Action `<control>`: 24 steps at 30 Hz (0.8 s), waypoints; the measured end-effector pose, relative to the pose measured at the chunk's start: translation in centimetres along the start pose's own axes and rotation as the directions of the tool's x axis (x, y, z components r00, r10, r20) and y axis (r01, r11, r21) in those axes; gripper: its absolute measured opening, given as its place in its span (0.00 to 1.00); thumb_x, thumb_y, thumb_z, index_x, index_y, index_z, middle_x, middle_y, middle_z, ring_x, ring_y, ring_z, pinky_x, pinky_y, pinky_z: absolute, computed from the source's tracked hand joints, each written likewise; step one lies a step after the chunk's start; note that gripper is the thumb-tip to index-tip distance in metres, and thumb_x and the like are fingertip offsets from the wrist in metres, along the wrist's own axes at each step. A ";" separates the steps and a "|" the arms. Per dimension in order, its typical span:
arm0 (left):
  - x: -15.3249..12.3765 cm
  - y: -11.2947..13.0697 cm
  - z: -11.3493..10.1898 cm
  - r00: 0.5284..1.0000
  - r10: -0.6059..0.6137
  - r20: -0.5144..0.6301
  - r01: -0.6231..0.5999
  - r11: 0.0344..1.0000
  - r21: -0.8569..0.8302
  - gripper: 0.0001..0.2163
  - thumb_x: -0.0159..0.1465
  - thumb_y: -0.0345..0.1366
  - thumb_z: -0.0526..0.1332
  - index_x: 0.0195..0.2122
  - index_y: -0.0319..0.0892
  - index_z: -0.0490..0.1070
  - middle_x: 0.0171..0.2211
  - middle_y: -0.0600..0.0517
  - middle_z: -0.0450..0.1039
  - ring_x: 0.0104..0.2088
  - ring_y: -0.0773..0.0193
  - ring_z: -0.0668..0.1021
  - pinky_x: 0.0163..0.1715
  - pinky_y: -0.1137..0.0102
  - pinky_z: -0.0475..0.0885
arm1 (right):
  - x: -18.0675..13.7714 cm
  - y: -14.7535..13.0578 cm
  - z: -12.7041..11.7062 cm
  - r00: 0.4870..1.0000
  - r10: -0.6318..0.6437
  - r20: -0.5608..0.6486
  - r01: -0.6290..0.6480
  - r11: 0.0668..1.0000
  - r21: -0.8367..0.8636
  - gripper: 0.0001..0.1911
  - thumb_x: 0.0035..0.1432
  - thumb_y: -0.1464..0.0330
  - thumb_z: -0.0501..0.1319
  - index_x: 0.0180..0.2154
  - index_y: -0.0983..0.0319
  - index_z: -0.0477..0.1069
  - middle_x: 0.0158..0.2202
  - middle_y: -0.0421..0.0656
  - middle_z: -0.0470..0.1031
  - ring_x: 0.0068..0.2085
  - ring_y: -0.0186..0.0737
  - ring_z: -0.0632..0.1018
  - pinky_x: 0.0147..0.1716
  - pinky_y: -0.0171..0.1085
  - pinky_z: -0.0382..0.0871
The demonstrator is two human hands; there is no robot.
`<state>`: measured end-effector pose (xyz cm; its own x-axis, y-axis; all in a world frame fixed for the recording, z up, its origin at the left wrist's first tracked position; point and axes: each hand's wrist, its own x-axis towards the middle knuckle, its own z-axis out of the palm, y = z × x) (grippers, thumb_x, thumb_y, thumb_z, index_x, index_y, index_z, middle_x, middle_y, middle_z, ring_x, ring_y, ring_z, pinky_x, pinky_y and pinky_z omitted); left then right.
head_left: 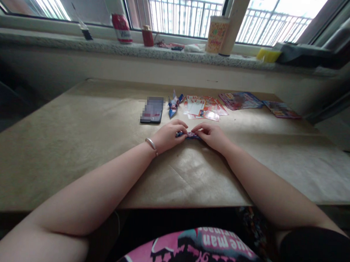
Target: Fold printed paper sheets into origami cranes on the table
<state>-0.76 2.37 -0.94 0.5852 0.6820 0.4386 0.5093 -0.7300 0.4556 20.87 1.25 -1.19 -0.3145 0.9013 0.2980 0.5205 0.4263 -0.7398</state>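
A narrow folded strip of printed paper (192, 135), dark blue with pink and white, lies low over the table in front of me. My left hand (171, 135) pinches its left part, thumb and fingers curled together. At the right end, my right hand (212, 135) grips the paper between thumb and fingertips. The fingers of both hands hide parts of the strip. Just beyond my hands stands a folded paper crane (173, 107) in blue, white and red. A dark phone (152, 110) lies left of the crane.
Red and white printed sheets (196, 107) lie behind my right hand. Farther right are colourful printed booklets (240, 100) and another printed piece (282, 109). On the windowsill stand a red can (122, 29), a red bottle (147, 36), a patterned cup (216, 34) and a yellow item (268, 55).
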 end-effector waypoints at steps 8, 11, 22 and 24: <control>0.1 0.0 -0.3 0.981 -0.191 0.020 0.192 0.964 -0.184 0.08 0.60 0.37 0.62 0.31 0.39 0.78 0.39 0.47 0.77 0.38 0.64 0.77 0.39 0.70 0.73 | 0.1 -0.1 0.0 0.998 -0.060 0.018 0.060 0.997 -0.038 0.08 0.57 0.66 0.61 0.34 0.59 0.79 0.40 0.45 0.79 0.42 0.40 0.78 0.45 0.40 0.70; 0.1 0.3 -0.3 0.983 -0.167 0.072 0.178 0.963 -0.200 0.09 0.61 0.38 0.62 0.33 0.39 0.78 0.37 0.48 0.77 0.34 0.66 0.77 0.35 0.71 0.71 | 0.2 0.1 0.1 0.999 -0.033 0.011 0.033 0.998 -0.051 0.08 0.57 0.66 0.61 0.32 0.60 0.79 0.39 0.45 0.79 0.41 0.40 0.78 0.45 0.39 0.70; 0.1 -0.1 -0.1 0.997 0.039 0.063 -0.050 0.981 0.190 0.10 0.64 0.38 0.60 0.32 0.41 0.79 0.34 0.48 0.76 0.38 0.61 0.76 0.46 0.64 0.70 | 0.2 0.2 0.2 0.986 -0.157 0.064 0.169 0.924 -0.343 0.06 0.57 0.68 0.63 0.33 0.60 0.79 0.36 0.44 0.79 0.41 0.42 0.75 0.46 0.41 0.66; 0.1 -0.1 -0.1 0.997 0.051 0.058 -0.062 0.976 0.210 0.09 0.64 0.37 0.60 0.32 0.41 0.79 0.34 0.49 0.75 0.36 0.63 0.75 0.45 0.65 0.70 | 0.2 0.1 0.3 0.985 -0.167 0.047 0.172 0.910 -0.377 0.06 0.57 0.67 0.63 0.33 0.59 0.79 0.37 0.44 0.79 0.42 0.42 0.74 0.47 0.42 0.66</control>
<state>-0.83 2.50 -0.89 0.6460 0.6401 0.4159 0.5932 -0.7638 0.2542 20.68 1.44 -1.39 -0.4343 0.8128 0.3883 0.7188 0.5725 -0.3945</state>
